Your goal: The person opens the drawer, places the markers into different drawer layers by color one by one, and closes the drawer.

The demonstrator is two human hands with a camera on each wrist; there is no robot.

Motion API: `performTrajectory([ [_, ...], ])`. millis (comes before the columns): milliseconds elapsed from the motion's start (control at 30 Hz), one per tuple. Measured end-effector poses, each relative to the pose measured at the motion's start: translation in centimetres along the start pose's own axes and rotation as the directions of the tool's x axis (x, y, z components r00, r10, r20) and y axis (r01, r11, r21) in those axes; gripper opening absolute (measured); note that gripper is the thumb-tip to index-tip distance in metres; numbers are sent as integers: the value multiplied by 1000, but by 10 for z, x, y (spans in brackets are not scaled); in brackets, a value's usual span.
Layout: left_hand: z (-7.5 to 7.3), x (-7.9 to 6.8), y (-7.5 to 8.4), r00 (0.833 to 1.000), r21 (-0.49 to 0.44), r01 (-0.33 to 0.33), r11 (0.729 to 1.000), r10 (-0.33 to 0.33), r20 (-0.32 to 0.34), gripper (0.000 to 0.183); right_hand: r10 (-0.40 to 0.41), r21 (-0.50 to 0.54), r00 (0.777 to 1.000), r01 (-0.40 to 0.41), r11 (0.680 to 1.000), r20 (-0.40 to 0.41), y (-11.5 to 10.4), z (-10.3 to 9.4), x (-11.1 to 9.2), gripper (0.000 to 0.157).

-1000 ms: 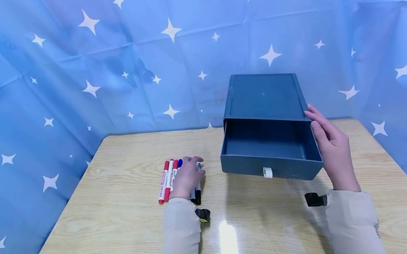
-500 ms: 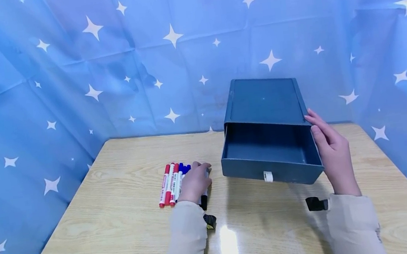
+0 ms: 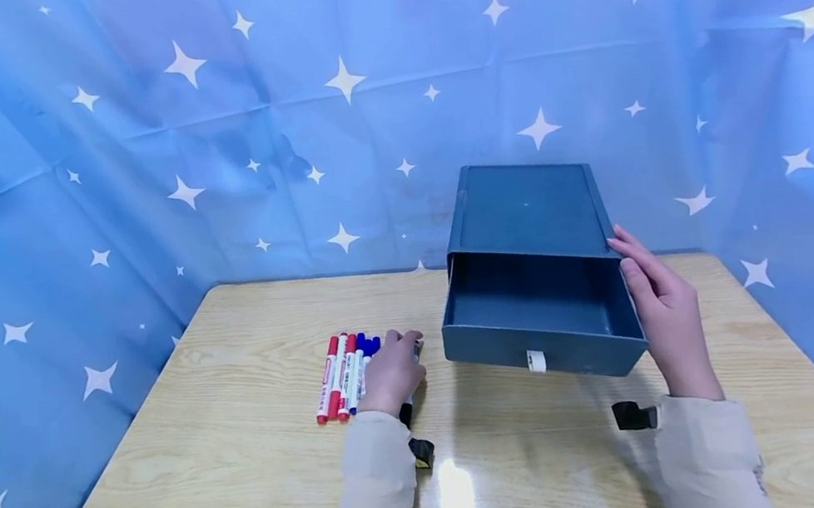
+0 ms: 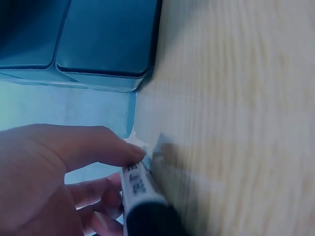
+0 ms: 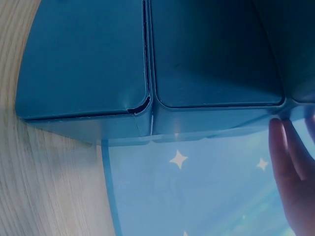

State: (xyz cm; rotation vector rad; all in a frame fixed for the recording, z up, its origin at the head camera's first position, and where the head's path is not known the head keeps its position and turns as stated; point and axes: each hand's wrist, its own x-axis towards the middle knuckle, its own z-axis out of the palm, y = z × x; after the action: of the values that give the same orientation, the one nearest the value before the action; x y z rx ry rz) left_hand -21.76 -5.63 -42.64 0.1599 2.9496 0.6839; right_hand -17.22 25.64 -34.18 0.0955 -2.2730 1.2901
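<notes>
My left hand is at the right end of a row of whiteboard markers. It pinches a black-capped marker between thumb and fingers, seen in the left wrist view; the hand hides much of it from the head. Beside it lie red markers and blue-capped markers, side by side. A dark blue drawer box stands to the right, its drawer pulled out with nothing visible inside. My right hand rests along the box's right side, fingers fairly straight, fingertips at its edge.
A small white pull tab sits on the drawer front. Behind the wooden table hangs a blue curtain with white stars, also along both sides. Black camera mounts are strapped to both wrists.
My left hand has shifted right from over the markers, uncovering more of the blue-capped ones, and a black-capped marker moved with it. The right hand and box keep their places; the head view tilted slightly.
</notes>
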Motion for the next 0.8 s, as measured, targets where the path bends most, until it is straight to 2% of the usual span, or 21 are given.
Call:
performTrajectory([
  [200,0,-1,0,1000,10,-14,1000,15,-24,47,-4,17,1000,4,1000,1,-14,0,-4,34],
  [367,1,-1,1,1000,31,-22,999,22,-10,46,-9,39,1000,9,999,3,-24,0,-7,34],
  [567,4,-2,6,999,96,-41,995,40,13,40,5,31,1000,-6,999,5,-21,0,-6,34],
  [800,1,-4,10,999,68,-44,997,44,13,28,16,27,1000,-16,1000,4,-16,1,-4,35],
])
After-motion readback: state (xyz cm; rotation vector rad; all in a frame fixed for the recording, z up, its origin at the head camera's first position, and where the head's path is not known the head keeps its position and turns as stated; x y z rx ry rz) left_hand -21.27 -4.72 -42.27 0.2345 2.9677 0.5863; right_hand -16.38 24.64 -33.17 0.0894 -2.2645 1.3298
